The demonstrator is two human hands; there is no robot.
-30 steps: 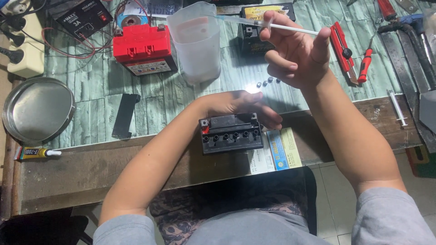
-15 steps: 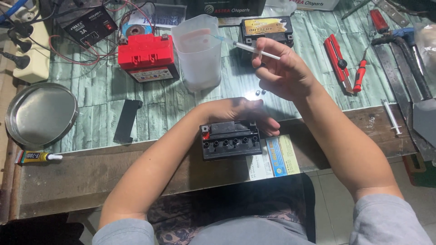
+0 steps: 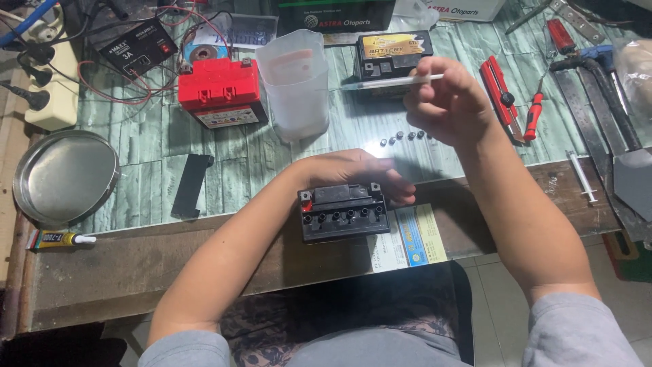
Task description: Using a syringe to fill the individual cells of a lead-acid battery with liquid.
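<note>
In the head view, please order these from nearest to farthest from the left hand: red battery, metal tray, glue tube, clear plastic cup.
From the left hand:
1. Clear plastic cup, just behind it.
2. Red battery, behind, to the left.
3. Metal tray, far left.
4. Glue tube, far left, at the table's front edge.

Repair workshop: batteries (image 3: 222, 92), charger (image 3: 139, 47) (tools (image 3: 500, 88) scattered).

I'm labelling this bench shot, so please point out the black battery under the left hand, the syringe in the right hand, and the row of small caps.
black battery (image 3: 344, 219), head view, on its top face by the open cell holes.
syringe (image 3: 387, 83), head view, on its clear barrel.
small caps (image 3: 401, 136), head view, on one cap mid-row.
</note>
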